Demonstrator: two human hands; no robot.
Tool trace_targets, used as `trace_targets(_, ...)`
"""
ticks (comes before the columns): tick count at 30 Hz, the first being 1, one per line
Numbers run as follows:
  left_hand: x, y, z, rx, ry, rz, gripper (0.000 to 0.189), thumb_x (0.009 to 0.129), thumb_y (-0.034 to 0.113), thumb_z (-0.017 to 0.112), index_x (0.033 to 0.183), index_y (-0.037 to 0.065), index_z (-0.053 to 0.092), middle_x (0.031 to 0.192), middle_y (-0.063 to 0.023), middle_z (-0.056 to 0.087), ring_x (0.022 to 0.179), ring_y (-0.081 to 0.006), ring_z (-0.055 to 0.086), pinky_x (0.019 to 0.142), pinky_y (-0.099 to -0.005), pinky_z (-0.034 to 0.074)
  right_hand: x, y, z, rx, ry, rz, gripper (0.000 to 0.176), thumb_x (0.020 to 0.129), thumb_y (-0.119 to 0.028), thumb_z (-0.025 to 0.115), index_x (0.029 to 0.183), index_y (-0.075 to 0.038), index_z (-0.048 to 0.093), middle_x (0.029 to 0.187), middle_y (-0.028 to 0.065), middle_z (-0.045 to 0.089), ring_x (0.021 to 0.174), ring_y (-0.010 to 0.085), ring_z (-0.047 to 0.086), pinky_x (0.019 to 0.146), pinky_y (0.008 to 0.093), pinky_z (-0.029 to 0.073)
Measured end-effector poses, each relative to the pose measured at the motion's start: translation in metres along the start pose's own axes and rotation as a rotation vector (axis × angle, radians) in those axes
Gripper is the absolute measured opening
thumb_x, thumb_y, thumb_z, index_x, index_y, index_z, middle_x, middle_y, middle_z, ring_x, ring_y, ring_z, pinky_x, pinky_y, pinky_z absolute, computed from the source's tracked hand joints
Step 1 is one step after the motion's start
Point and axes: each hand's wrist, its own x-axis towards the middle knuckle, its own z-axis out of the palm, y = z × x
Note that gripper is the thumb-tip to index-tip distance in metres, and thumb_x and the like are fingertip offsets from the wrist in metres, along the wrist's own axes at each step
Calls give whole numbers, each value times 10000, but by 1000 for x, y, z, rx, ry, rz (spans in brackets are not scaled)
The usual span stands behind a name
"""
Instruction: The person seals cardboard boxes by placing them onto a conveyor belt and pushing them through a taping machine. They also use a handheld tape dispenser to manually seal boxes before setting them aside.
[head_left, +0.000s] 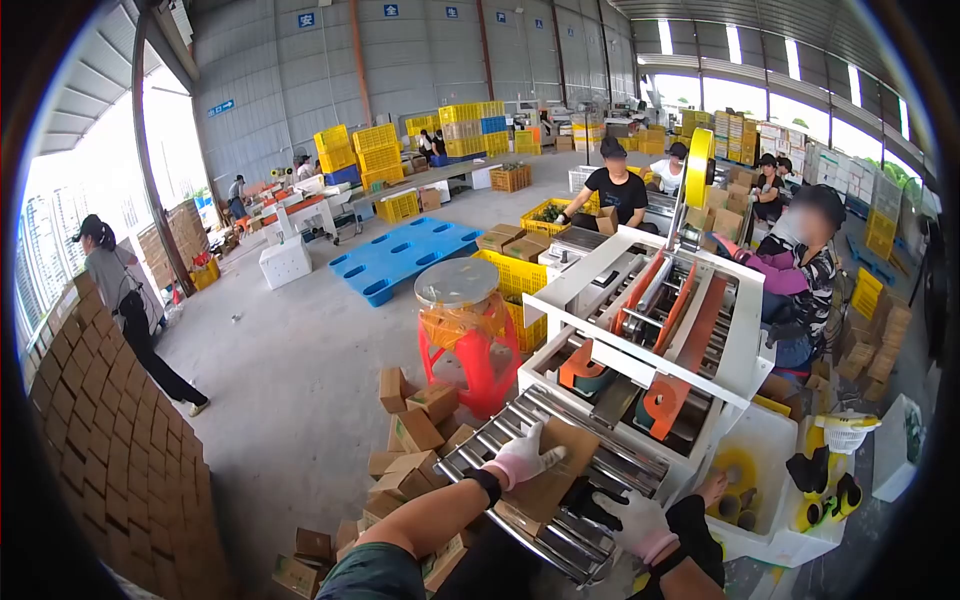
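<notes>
My left hand [525, 457], in a white and pink glove with a black wristband, lies against the left side of a brown cardboard box [563, 462]. Its thumb points up and its fingers reach over the box. The box rests tilted on the metal roller conveyor [527, 408], with another cardboard piece [517, 517] under its near edge. Right of the box, my right hand [640, 522], in a pale glove, has its fingers bent over something black [590, 503] that I cannot identify. Beyond the rollers stands a white box-sealing machine [650, 345] with a yellow tape roll [697, 167].
Loose cardboard boxes [415, 430] are heaped left of the rollers, near a red stool [480, 360]. A tall box stack [120, 450] stands at left. Right are a white foam bin [740, 460] and seated co-workers [795, 265]. A blue pallet [405, 255] lies on the floor.
</notes>
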Motion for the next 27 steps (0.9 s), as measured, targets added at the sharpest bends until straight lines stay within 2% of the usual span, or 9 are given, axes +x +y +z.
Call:
trace_targets(2, 3, 2, 2, 16, 17, -24, 938, 872, 663, 556, 1499, 43, 237, 1112, -297, 638, 1037, -454, 624, 888, -472, 487, 3, -8, -11, 62, -39, 36, 672, 709, -174, 683, 1344, -362, 568, 951, 186, 582, 862, 379, 636, 782, 435, 525)
trace_targets(5, -3, 8, 1, -10, -1, -38, 993, 833, 700, 579, 1492, 29, 261, 1173, -288, 621, 1075, -435, 617, 922, -453, 482, 21, 23, 2, 239, -268, 38, 701, 723, -225, 639, 1400, -354, 512, 902, 227, 597, 856, 402, 629, 796, 433, 508)
trace_targets(7, -4, 7, -1, -2, 46, 6, 1003, 836, 678, 594, 1495, 13, 236, 1179, -286, 619, 1071, -430, 620, 940, -447, 479, 19, 16, -7, 231, -337, 80, 736, 709, -256, 640, 1429, -290, 490, 1005, 260, 629, 917, 410, 632, 807, 411, 509)
trace_targets(11, -15, 20, 1, 105, 166, 3, 1014, 811, 681, 612, 1515, 55, 237, 1389, -257, 470, 1230, -400, 534, 1017, -427, 442, 5, 20, -5, 264, -306, 58, 732, 711, -260, 632, 1425, -325, 487, 937, 255, 626, 910, 408, 634, 826, 433, 501)
trace_targets(13, -43, 49, -9, 213, 94, 57, 1076, 741, 712, 656, 1526, 102, 246, 1532, -255, 249, 1345, -451, 391, 1055, -486, 412, -5, 11, -22, 188, -374, 78, 701, 733, -304, 643, 1419, -311, 498, 925, 235, 661, 875, 390, 656, 797, 424, 516)
trace_targets(16, -60, 59, -6, 267, 14, 13, 1109, 690, 753, 664, 1532, 148, 270, 1547, -316, 128, 1350, -506, 357, 1069, -498, 401, -22, 1, -33, 129, -434, 94, 680, 760, -371, 650, 1419, -306, 497, 902, 215, 693, 837, 371, 679, 762, 406, 526)
trace_targets(19, -64, 51, -8, 178, 5, -24, 1080, 700, 726, 672, 1525, 145, 285, 1543, -305, 153, 1321, -513, 394, 1070, -502, 403, -35, -8, -45, 188, -374, 109, 679, 758, -397, 656, 1413, -303, 505, 908, 223, 692, 841, 366, 680, 762, 398, 525)
trace_targets(23, -88, -11, -13, -42, 194, 22, 1020, 708, 596, 741, 1485, 86, 321, 1499, -303, 245, 1336, -497, 377, 1086, -495, 387, -60, -16, -57, 258, -166, 120, 674, 691, -237, 671, 1357, -280, 577, 876, 180, 600, 802, 360, 639, 744, 379, 515)
trace_targets(27, -130, -134, -31, -240, 333, -271, 1025, 728, 486, 769, 1504, 40, 270, 1493, -287, 270, 1373, -434, 340, 1126, -426, 338, -70, -19, -51, 226, -129, 95, 648, 718, -280, 719, 1352, -306, 583, 891, 153, 617, 796, 329, 649, 756, 369, 525)
